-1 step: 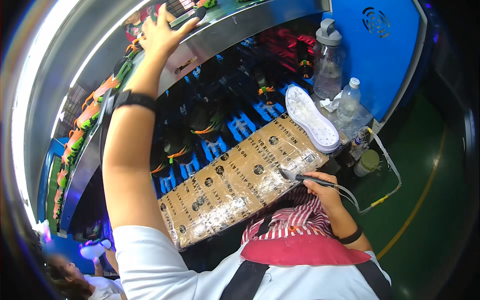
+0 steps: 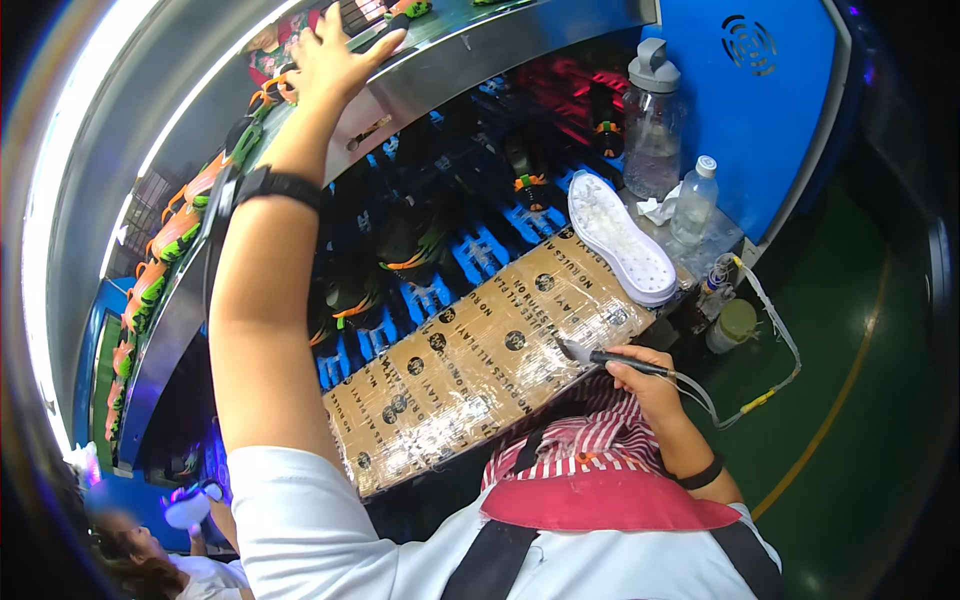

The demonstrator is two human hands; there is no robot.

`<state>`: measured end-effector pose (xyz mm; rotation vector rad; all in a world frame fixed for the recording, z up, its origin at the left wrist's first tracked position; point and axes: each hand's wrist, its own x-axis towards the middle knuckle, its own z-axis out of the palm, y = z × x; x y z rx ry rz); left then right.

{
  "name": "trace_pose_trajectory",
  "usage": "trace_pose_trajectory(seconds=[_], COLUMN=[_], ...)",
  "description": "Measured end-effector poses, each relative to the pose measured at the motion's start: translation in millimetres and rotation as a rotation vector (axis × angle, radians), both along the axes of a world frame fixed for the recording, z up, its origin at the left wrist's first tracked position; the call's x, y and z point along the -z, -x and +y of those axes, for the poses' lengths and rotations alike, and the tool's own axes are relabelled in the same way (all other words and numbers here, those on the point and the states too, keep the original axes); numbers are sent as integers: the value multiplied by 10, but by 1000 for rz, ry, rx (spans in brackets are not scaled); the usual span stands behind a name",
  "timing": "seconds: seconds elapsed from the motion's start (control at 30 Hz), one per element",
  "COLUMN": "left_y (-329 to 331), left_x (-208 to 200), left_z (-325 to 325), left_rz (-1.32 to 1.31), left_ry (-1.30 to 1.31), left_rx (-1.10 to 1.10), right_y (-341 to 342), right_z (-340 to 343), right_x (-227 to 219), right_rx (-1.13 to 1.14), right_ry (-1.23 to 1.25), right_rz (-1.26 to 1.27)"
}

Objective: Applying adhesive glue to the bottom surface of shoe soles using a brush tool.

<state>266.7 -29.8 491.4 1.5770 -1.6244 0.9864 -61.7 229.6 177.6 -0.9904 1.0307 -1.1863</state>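
Note:
My left hand [image 2: 335,65] reaches up over the metal rim of the conveyor at the far left, its fingers spread and nothing visible in them. In my right hand [image 2: 645,378] is a black-handled brush [image 2: 630,362] with a thin clear tube running from its back end. The brush's grey tip hovers over or touches the near edge of a cardboard-topped board [image 2: 470,370]; which one I cannot tell. A white shoe sole [image 2: 622,240], its inside speckled with whitish bits, rests at the board's far right corner.
Several orange-and-green shoes [image 2: 180,235] line the conveyor [image 2: 500,45]. Blue racks with dark shoes [image 2: 410,245] lie behind the board. A large bottle [image 2: 655,130], a small bottle [image 2: 695,200] and a lidded jar [image 2: 733,325] stand at right. A co-worker [image 2: 150,555] holds a shoe [image 2: 190,508].
My left hand has shifted slightly, and the dark thing seen by its thumb is out of sight. The co-worker's shoe has turned a little. My right hand and the brush stay put.

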Motion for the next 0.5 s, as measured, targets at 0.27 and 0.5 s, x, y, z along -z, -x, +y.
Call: trace_pose_trajectory(seconds=[0.27,0.5], left_y=[-135,-935], left_x=[17,-24], left_z=[-266,244], left_rz=[330,304], left_ry=[-66,202], left_rx=[-192,-497], right_y=[60,35], right_z=[52,62], right_x=[53,87], right_rx=[45,48], right_ry=[-42,-20], right_rz=[-12,8])
